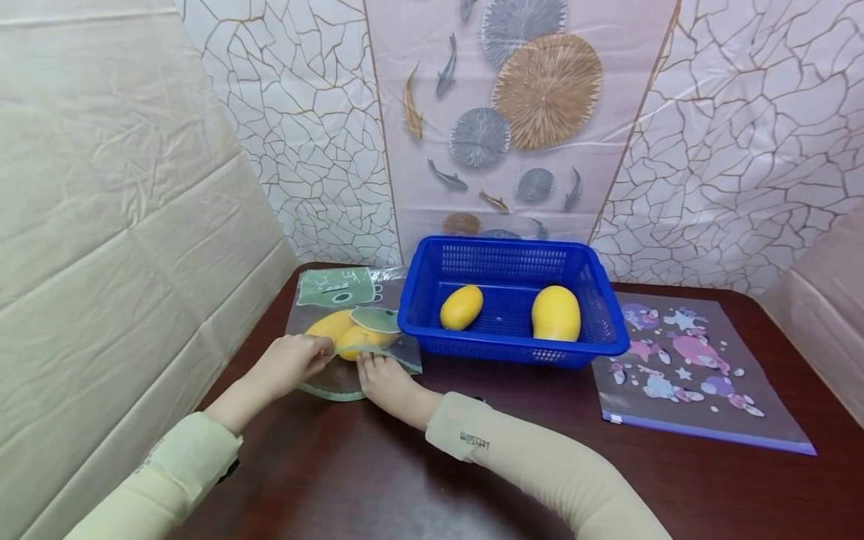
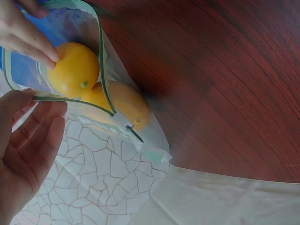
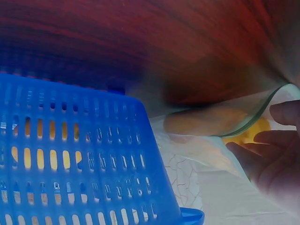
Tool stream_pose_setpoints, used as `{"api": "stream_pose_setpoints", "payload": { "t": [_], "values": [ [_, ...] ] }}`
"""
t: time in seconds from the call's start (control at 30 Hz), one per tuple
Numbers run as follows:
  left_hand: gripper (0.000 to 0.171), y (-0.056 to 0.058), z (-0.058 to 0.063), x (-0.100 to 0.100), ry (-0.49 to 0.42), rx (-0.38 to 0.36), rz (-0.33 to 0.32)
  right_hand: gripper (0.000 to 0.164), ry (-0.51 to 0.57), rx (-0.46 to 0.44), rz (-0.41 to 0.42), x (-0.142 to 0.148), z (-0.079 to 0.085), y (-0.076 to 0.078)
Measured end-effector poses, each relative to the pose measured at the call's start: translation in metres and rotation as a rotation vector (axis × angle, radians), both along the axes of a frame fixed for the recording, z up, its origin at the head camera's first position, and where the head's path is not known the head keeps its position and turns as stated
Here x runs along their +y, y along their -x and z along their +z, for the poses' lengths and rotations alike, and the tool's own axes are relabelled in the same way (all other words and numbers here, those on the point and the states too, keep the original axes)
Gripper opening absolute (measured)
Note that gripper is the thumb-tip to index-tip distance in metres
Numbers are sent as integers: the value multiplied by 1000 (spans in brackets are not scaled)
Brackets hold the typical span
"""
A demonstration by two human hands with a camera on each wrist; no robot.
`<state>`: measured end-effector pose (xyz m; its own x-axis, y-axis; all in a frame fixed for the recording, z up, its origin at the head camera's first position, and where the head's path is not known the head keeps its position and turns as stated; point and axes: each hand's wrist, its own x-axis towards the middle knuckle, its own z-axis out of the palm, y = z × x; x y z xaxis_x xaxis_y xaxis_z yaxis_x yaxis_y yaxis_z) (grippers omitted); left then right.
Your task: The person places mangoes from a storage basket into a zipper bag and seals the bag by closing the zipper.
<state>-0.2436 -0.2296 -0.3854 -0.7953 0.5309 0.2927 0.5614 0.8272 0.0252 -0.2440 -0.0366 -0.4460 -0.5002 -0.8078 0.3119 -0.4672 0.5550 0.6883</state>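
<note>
Bag (image 1: 337,289): left on the desk (image 1: 378,465), mouth spread, two yellow fruits (image 2: 72,72) inside.
Left hand (image 1: 290,362): thumb and fingers pinch the bag's rim.
Right hand (image 1: 391,385): fingers straight, touching one fruit.
Basket (image 1: 520,346): blue, holding two fruits.
Patterned bag (image 1: 736,367): flat, far right.

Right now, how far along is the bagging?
Done: two yellow fruits sit inside the green-edged bag. In hand: the left hand pinches its rim; the right hand reaches into its mouth. Remaining, probably: sealing that open mouth, and bagging the two fruits in the blue basket.
</note>
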Motion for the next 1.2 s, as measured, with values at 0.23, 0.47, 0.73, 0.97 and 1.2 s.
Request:
{"api": "stream_pose_setpoints", "payload": {
  "t": [0.23, 0.47, 0.73, 0.97, 1.2],
  "values": [
    [20, 1, 4, 4, -20, 10, -23, 34, 71, -131, -102, -11, 3, 7],
    [15, 2, 4, 8, -13, 17, -11, 38, -15, -315, -197, -11, 15, -11],
    [13, 1, 0, 7, 15, -22, 5, 39, -55, -406, -186, -8, 20, -23],
    [16, -1, -3, 5, 41, -100, 19, 38, -61, -432, -140, 0, 19, -28],
    [25, -2, -6, 6, 65, -117, 9, 34, -30, -406, -91, 5, 15, -30]
  ]
}}
